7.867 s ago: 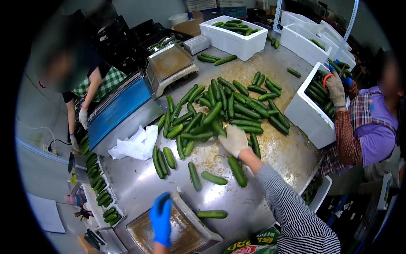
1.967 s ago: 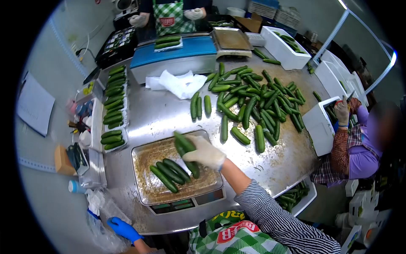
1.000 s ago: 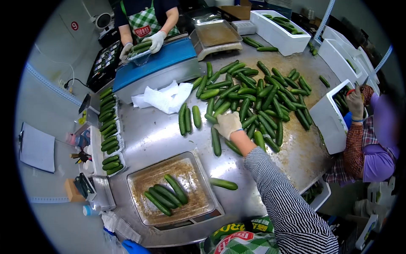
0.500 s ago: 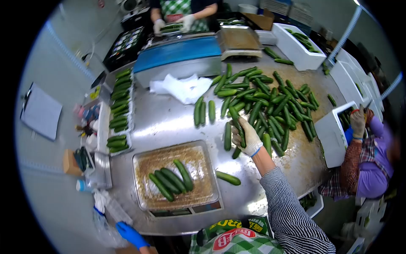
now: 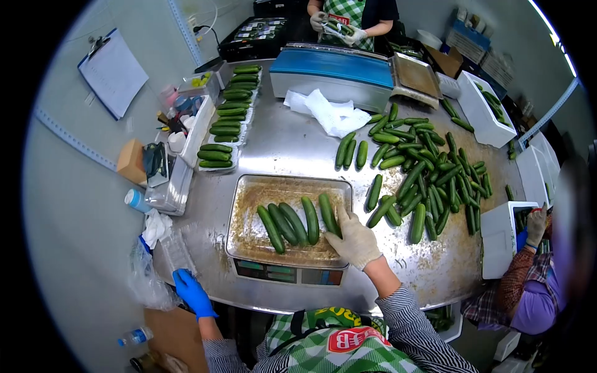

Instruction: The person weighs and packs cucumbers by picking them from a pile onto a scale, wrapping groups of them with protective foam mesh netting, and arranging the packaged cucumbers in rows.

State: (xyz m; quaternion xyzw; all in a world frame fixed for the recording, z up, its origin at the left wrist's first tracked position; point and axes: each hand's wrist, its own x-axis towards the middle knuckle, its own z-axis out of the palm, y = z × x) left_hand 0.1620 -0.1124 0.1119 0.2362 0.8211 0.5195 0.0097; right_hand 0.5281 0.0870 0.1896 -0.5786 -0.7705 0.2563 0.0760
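Note:
My right hand point(image 5: 356, 241), in a pale knit glove, is closed around the lower end of a cucumber point(image 5: 328, 212) at the right side of a metal scale tray point(image 5: 255, 189). Several more cucumbers point(image 5: 288, 224) lie side by side in that tray. Wearing a blue glove, my left hand point(image 5: 194, 294) is at the table's left front corner, its fingers closed at the near end of a clear plastic tray point(image 5: 177, 252). Part of its grip is hidden. Right of the scale spreads a large heap of loose cucumbers point(image 5: 429, 168).
Packed cucumber trays point(image 5: 235, 112) line the table's left side. Behind stand a blue-topped machine point(image 5: 329, 68) and crumpled white cloth point(image 5: 329, 115). One person point(image 5: 351, 25) handles a pack at the far side; another point(image 5: 528, 273) works at white foam boxes point(image 5: 497, 248) on the right.
My right hand has come from the heap to the scale tray with a cucumber, which now stands beside the others there. My left hand has moved up to the clear plastic tray. The view has shifted.

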